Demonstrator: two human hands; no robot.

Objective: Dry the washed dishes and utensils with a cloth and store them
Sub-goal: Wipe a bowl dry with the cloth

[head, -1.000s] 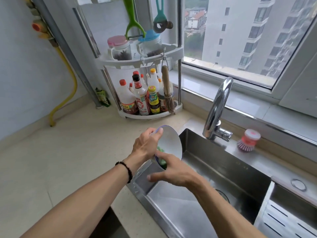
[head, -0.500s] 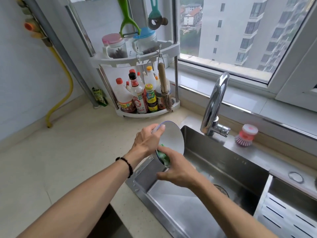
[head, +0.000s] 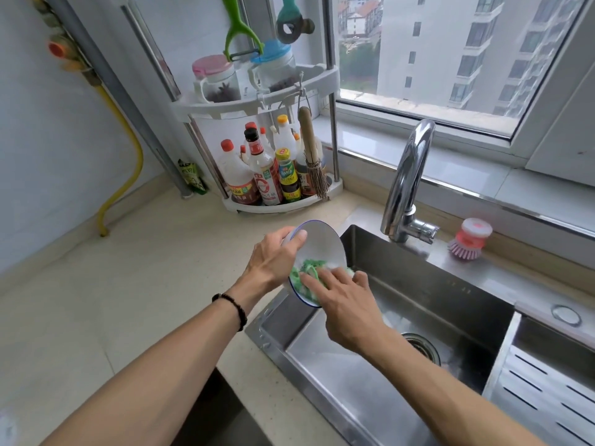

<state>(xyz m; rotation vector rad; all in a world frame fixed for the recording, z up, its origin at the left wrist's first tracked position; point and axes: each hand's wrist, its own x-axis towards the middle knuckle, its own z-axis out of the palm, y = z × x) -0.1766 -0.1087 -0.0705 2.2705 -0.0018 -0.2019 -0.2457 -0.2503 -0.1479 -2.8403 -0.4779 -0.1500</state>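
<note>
Both forearms enter from 6 o'clock, left forearm wearing a dark bead bracelet at the wrist. Below them, the pale desk runs along the left side; the steel sink lies to the right, drain visible at about 5 o'clock of the hands.

Right hand: fingers spread and nearly straight, pressing a green cloth flat against the inner face of the plate. Thumb position not clear.

Left hand: curled over the left rim of the plate, thumb tip lying on the inner face near the top edge, fingers behind the plate and hidden.

Plate: white with a thin blue rim, held tilted nearly on edge, inner face toward the right, above the near-left corner of the sink and just over the sink/desk boundary. Touches neither.

At 2 o'clock of the plate, chrome faucet arches over the sink. Further right, at 3 o'clock, a pink dish brush stands on the sink ledge.

At 12 o'clock, a white corner rack on the desk: lower tier holds sauce bottles; a bamboo whisk brush hangs from the upper tier; two jars on the upper tier. A green peeler hangs above them.

Far field: window.
</note>
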